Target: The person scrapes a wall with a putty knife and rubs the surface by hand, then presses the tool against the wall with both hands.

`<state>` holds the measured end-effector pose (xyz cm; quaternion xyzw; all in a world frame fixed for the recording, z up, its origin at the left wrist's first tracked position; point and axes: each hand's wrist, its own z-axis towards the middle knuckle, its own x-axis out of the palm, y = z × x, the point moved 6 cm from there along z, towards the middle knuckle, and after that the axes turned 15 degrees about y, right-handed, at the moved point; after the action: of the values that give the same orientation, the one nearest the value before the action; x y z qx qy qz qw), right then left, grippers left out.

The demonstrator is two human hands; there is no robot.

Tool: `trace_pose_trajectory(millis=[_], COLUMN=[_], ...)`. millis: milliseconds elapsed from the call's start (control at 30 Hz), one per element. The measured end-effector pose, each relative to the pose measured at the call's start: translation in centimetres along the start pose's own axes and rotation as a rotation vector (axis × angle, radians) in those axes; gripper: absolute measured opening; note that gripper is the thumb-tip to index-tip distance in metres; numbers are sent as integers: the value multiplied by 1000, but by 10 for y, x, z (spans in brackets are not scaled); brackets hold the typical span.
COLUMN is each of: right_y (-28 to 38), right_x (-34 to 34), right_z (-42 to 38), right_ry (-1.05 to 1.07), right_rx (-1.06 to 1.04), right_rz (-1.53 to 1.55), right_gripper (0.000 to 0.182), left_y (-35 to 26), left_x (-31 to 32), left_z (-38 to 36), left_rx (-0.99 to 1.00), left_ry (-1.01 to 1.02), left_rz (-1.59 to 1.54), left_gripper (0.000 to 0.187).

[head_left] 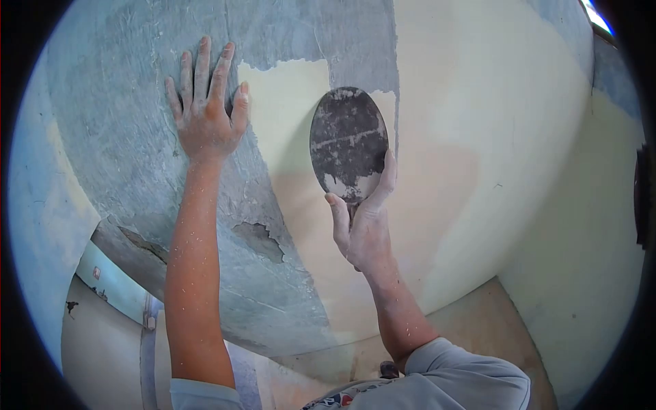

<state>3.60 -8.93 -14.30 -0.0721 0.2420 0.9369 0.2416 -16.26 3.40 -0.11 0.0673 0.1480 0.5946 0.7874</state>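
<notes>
My left hand (210, 123) lies flat on the grey-blue, scuffed part of the wall (280, 31), its dusty fingers spread and holding nothing. In my right hand (369, 229) is a table tennis paddle (348, 140), gripped by its handle, with the dark oval face toward me, patched with pale dust. The paddle is in front of a cream strip (283, 102) with a ragged edge, where the grey-blue layer ends. Whether it touches the wall cannot be made out. White flecks dot both forearms.
Smooth cream and pinkish wall (444, 205) spreads to the right. Chipped, broken plaster (260, 240) shows low on the grey part. A lower opening is at bottom left, beside a pale pipe (148, 335). The floor (478, 321) meets the wall below, and a dark object (640, 198) is at far right.
</notes>
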Motion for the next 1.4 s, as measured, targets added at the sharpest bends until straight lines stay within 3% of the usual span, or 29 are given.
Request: trace_pose_trajectory(millis=[67,133,167,400,467,500,600,1400], right_y=[3,8,5,-5,-5,1,-6,-8], right_x=[0,-5,-3,9,6,0,4,7], right_z=[7,24,27,-13,3,10,2,-4], right_ry=[-5,-10,-20,-1,26,4,4,12], right_rx=[30,82,62,102,136,115,173,123], right_rz=[74,-90,34,-15,241,-55,97,87], right_gripper=[88,97,98,95,95,95,95,95], left_y=[-1,-3,-2,0,0,-1,-1,0], left_x=[-1,-1,-1,0,0,0,1,1], left_z=[1,-1,-1,0,1,0,-1,-1], left_rx=[1,1,1,4,8,9,7,7], left_ry=[-2,9,10,-3,1,2,2,-1], left_rz=[-2,-11,-10,-16,-13,-9,-5,-5], left_gripper=[64,64,65,63,63,63,63,64])
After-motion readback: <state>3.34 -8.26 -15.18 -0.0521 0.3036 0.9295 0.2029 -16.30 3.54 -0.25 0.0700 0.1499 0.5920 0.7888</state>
